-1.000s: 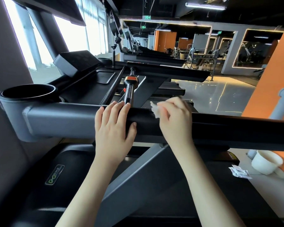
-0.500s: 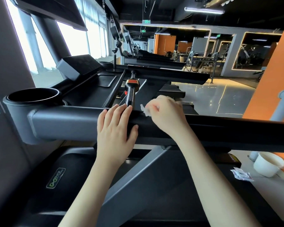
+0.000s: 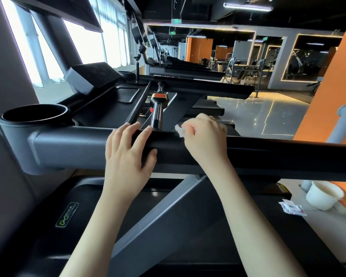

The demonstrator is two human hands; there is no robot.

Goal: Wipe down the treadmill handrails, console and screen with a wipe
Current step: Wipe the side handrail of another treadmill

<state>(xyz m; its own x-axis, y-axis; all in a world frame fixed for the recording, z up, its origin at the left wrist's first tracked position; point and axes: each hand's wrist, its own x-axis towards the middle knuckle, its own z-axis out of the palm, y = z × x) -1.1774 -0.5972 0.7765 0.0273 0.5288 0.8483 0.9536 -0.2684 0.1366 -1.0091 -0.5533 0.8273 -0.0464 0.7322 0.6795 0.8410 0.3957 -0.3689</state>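
Note:
A black padded handrail [image 3: 278,154] of the treadmill runs across the middle of the view. My left hand [image 3: 128,154] lies flat over it, fingers straight over the top and thumb on the near face. Just to its right, my right hand [image 3: 206,136] pinches a small white wipe [image 3: 179,131] against the rail's top edge; most of the wipe is hidden under the fingers. The console [image 3: 112,96] with its dark screen [image 3: 96,73] sits beyond, at the upper left.
A round cup holder [image 3: 33,114] ends the grey rail section on the left. A short grip with an orange band [image 3: 158,108] points toward me behind the rail. On the floor at the right stand a white paper cup [image 3: 324,194] and torn wipe packets [image 3: 292,206].
My right hand slid the wipe leftward along the handrail, closer to my left hand. The left hand stayed on the rail.

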